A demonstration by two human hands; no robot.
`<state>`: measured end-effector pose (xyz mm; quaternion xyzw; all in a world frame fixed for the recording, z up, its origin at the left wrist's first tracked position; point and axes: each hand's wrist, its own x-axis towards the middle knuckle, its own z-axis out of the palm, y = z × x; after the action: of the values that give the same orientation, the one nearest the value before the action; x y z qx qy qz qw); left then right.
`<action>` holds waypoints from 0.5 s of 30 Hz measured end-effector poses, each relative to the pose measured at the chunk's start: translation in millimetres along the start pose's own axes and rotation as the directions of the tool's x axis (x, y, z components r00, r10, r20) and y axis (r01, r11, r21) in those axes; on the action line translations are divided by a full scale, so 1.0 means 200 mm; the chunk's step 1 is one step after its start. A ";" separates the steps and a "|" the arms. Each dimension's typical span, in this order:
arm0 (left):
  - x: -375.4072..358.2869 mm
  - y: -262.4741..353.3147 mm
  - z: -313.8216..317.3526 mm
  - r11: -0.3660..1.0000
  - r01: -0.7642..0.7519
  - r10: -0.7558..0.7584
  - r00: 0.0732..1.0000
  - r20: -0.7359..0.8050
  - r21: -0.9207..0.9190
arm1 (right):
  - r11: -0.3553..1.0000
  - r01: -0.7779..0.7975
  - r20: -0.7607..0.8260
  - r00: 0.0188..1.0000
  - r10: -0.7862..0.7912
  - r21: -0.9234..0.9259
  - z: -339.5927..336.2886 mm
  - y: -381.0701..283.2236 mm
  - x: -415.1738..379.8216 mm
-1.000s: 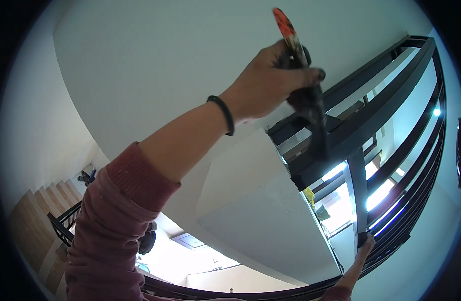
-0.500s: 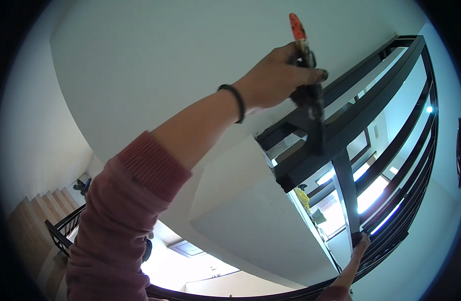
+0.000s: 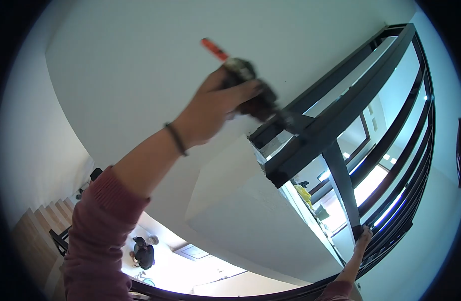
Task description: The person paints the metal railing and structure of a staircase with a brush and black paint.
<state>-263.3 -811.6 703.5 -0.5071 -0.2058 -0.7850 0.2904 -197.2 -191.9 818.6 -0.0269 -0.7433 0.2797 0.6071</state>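
My left hand (image 3: 223, 98) is closed around a paintbrush (image 3: 214, 48) with an orange handle end and a dark, paint-smeared lower part. Motion blurs the bristles, which meet or overlap the dark beam (image 3: 311, 140) near a short crosspiece; actual contact is hard to tell. Dark smears mark the thumb. At lower right, my right hand (image 3: 362, 238) is small in view and wrapped around the dark railing upright (image 3: 341, 175) near its lower part.
The curved dark railing (image 3: 409, 120) runs along the right. A pale wall (image 3: 140, 65) and white ledge (image 3: 240, 210) lie beside it. A yellow item (image 3: 304, 195) sits behind the ledge. Far below are a person in dark clothes (image 3: 143, 253) and stairs (image 3: 44, 226).
My left hand has moved left and down, and the paintbrush has gone from nearly upright to a slant with its handle pointing up-left. My right hand stays on the upright. The person below has come into view.
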 end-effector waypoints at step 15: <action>0.14 0.10 0.32 0.843 -0.146 0.204 0.977 -0.057 0.518 | 0.971 0.215 0.109 0.973 -0.203 -0.107 0.01 -0.07 -0.04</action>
<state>-215.4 -795.0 754.4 -0.3849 -0.3430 -0.6991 0.4955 -193.6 -207.1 817.7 0.0293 -0.7858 0.1706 0.5937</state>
